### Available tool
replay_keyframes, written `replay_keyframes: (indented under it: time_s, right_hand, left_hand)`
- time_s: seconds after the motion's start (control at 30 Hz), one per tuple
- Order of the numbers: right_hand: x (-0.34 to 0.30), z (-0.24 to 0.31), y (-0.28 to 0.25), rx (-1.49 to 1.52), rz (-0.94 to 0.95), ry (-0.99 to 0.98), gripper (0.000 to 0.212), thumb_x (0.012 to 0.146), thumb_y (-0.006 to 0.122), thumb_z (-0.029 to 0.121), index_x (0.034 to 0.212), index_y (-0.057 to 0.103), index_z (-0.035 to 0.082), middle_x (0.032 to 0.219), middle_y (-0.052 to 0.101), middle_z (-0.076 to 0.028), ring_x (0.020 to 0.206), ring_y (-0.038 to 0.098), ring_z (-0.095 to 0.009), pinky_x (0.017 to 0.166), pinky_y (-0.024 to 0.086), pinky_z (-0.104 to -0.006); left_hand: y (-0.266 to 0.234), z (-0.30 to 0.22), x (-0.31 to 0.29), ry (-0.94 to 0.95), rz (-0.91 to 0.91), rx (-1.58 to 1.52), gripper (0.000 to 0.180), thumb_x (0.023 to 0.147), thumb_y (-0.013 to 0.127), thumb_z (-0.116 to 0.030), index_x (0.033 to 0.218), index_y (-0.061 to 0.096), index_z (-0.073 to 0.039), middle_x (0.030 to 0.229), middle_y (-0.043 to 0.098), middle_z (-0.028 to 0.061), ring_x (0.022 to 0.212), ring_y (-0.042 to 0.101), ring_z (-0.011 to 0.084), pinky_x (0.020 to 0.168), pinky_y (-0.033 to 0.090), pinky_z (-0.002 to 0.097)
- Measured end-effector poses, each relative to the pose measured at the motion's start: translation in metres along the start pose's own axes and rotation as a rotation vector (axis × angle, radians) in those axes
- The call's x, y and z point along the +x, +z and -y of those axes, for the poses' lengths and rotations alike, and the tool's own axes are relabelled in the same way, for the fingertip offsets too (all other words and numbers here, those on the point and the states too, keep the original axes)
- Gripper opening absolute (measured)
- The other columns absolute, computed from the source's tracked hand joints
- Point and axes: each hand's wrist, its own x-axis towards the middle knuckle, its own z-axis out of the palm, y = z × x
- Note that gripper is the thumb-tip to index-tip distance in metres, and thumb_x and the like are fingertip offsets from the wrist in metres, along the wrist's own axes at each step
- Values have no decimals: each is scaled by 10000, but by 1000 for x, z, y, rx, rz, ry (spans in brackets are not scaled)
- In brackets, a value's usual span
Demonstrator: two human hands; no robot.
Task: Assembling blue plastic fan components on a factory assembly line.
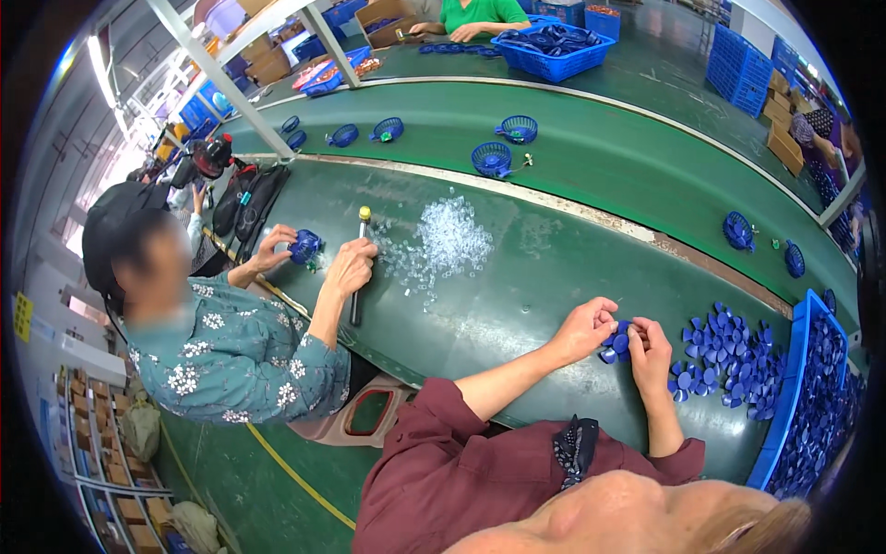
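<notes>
Over the green worktable, my left hand and my right hand meet at a small blue fan blade with rounded vanes. The fingertips of both hands are closed on it, one hand at each side; part of the blade is hidden behind the fingers. Just right of my right hand lies a loose heap of similar blue fan blades. At the far right, a blue crate is filled with many more of them.
A heap of small clear pieces lies left of my hands. The co-worker at left holds a hammer and a blue fan cage. Beyond a raised edge, a green conveyor belt carries several blue cages.
</notes>
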Motion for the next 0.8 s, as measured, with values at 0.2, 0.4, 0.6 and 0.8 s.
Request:
replay_keyframes:
  time_s: [0.2, 0.4, 0.6, 0.8]
  right_hand:
    - [0, 30, 0, -312, -43, -359, 214, 775, 630, 7, 981, 583, -23, 925, 584, -165, 832, 575, -309, 737, 477, -376]
    - [-9, 23, 5, -278, 131, -305, 297, 738, 651, -38, 1022, 580, 7, 954, 533, -130, 684, 565, -209, 602, 475, -305]
    - [-6, 20, 1, -318, 108, -164, 326, 743, 671, 21, 1057, 585, 13, 969, 513, -141, 775, 584, -281, 645, 491, -355]
    - [-7, 17, -3, -451, 160, -153, 375, 754, 691, 108, 1102, 575, 28, 949, 532, -138, 806, 591, -326, 677, 492, -413]
  left_hand:
    - [-1, -1, -1, 0, -48, -43, 285, 879, 565, -53, 1141, 480, 23, 847, 565, 20, 726, 541, 65, 623, 467, 219]
    - [-2, -3, -1, 29, -102, 119, 269, 864, 563, -63, 1108, 501, 31, 848, 576, 35, 729, 539, 74, 657, 476, 241]
    - [1, -8, -3, 39, -105, 117, 272, 853, 565, -66, 1103, 512, 28, 837, 583, 43, 729, 543, 79, 677, 481, 247]
    - [2, -9, -3, 25, -117, 161, 245, 857, 565, -68, 1080, 532, 28, 855, 603, 60, 739, 559, 92, 690, 491, 259]
